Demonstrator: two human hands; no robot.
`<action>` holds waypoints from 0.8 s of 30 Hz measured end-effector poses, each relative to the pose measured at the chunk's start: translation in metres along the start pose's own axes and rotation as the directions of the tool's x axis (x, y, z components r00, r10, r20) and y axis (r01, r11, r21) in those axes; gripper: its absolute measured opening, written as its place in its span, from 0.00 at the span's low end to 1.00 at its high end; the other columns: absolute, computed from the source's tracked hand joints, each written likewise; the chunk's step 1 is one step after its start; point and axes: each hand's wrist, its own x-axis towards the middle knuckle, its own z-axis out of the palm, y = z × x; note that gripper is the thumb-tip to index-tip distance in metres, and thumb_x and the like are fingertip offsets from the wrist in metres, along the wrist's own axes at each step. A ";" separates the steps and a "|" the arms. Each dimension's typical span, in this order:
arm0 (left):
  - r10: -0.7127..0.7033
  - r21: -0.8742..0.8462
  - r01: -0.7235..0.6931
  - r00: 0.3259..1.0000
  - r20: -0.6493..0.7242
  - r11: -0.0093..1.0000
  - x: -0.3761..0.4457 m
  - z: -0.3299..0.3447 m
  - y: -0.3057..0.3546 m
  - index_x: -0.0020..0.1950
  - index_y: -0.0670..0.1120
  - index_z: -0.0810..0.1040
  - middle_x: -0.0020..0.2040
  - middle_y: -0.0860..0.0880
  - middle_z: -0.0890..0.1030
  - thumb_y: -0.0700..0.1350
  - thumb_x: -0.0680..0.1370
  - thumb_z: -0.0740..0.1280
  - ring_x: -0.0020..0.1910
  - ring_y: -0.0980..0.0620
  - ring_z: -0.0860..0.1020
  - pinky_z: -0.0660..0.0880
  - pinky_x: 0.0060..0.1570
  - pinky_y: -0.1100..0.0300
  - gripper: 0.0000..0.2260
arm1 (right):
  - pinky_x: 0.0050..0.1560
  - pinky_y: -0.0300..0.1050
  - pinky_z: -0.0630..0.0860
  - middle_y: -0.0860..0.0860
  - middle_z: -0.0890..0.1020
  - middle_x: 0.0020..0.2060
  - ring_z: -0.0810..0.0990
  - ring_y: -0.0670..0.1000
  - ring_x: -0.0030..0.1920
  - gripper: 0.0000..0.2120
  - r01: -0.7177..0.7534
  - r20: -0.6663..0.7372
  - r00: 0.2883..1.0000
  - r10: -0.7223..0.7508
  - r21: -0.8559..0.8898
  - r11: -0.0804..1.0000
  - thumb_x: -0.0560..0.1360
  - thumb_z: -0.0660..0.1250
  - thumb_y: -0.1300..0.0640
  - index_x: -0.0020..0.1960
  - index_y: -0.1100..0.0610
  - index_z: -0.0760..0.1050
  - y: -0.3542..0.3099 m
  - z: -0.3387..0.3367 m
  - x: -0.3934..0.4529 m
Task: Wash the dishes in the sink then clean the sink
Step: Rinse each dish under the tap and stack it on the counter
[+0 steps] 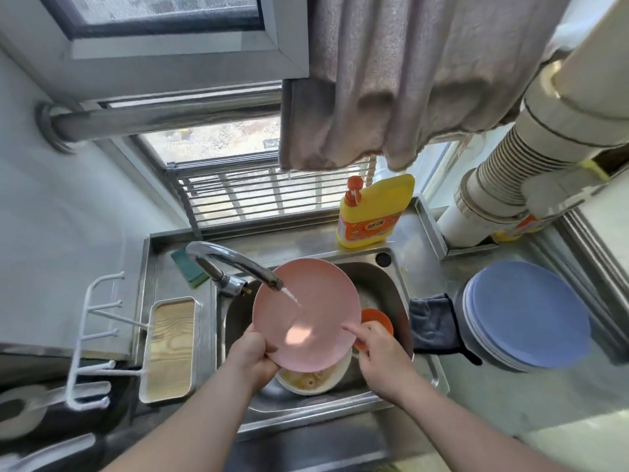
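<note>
- Daylight is pouring through a barred window (258,189) at the top of the frame, with a grey cloth (391,97) hanging over it and a ribbed duct (510,172) running down the upper right.
- Steel is covering the whole table (493,396), which is wrapping around a small sink (391,284) at the centre of the frame.
- A pink plate (306,311) is being held tilted under the tap (238,264), apparently so the running water is sheeting across its face and draining back into the basin.
- The left hand (253,356) is gripping the plate's lower left rim, thumb curled over the edge, taking the weight.
- The right hand (377,352) is reaching in from the lower right, its index finger extended and touching the plate's face while the other fingers are curling loosely; it is seemingly rubbing the surface clean and is pinching nothing.
- A white bowl (313,379) holding murky water is waiting beneath the plate, with an orange dish (376,321) just beside it, both still in the sink.
- Blue plates (527,311) are sitting stacked on the table at the right, clear of the splashing, next to a dark cloth (432,325) draped over the sink's edge.
- A yellow detergent bottle (371,212) is standing behind the sink, and a green sponge (189,270) is lying behind the tap, both within reach.
- A wooden-based tray (170,349) and white rack (95,338) are occupying the left of the frame.
</note>
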 end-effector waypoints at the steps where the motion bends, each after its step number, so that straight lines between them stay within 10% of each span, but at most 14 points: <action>1: -0.032 -0.002 0.032 0.999 -0.018 0.999 -0.002 0.003 -0.003 0.66 0.47 0.79 0.62 0.37 0.81 0.22 0.65 0.46 0.57 0.32 0.79 0.76 0.61 0.33 0.39 | 0.65 0.46 0.76 0.40 0.71 0.60 0.75 0.45 0.60 0.28 0.035 -0.025 0.999 -0.037 -0.050 0.998 0.80 0.60 0.62 0.74 0.39 0.72 0.000 -0.008 0.000; 4: -0.156 0.064 0.159 0.986 -0.052 0.985 -0.006 0.005 -0.010 0.70 0.39 0.75 0.61 0.32 0.80 0.25 0.65 0.50 0.57 0.29 0.78 0.72 0.68 0.34 0.35 | 0.58 0.50 0.79 0.45 0.70 0.57 0.73 0.51 0.58 0.22 0.175 -0.102 0.973 -0.208 -0.263 0.949 0.79 0.68 0.61 0.68 0.42 0.78 0.000 -0.030 0.004; 12: -0.312 0.041 0.313 0.950 -0.012 0.949 -0.005 -0.006 -0.017 0.69 0.36 0.74 0.54 0.33 0.84 0.30 0.71 0.58 0.51 0.32 0.83 0.85 0.43 0.39 0.26 | 0.62 0.53 0.72 0.44 0.73 0.63 0.66 0.53 0.66 0.06 0.466 0.024 0.855 -0.518 -0.474 0.747 0.72 0.78 0.46 0.48 0.42 0.84 -0.017 -0.067 0.019; 15: -0.324 -0.089 0.340 0.933 0.159 0.936 -0.002 -0.011 -0.016 0.70 0.41 0.76 0.53 0.34 0.83 0.49 0.83 0.65 0.41 0.37 0.85 0.86 0.38 0.46 0.19 | 0.60 0.45 0.70 0.37 0.79 0.51 0.74 0.46 0.59 0.05 0.424 0.082 0.906 -0.416 -0.197 0.884 0.75 0.75 0.46 0.48 0.45 0.85 -0.031 -0.067 0.024; 18: -0.298 -0.200 0.348 0.923 0.242 0.916 0.002 -0.012 -0.016 0.72 0.54 0.75 0.68 0.34 0.75 0.66 0.83 0.59 0.56 0.33 0.81 0.84 0.51 0.41 0.23 | 0.49 0.40 0.75 0.39 0.83 0.40 0.81 0.41 0.46 0.03 0.169 0.114 0.978 -0.173 0.046 0.985 0.77 0.73 0.49 0.44 0.44 0.82 -0.049 -0.058 0.032; 24: -0.304 -0.120 0.319 0.944 0.128 0.940 -0.006 -0.009 -0.024 0.82 0.61 0.61 0.80 0.37 0.65 0.71 0.82 0.54 0.66 0.31 0.75 0.75 0.63 0.37 0.30 | 0.48 0.47 0.81 0.49 0.86 0.42 0.84 0.50 0.47 0.10 -0.177 0.126 0.983 0.134 0.454 0.873 0.77 0.71 0.46 0.45 0.53 0.84 -0.087 -0.019 0.050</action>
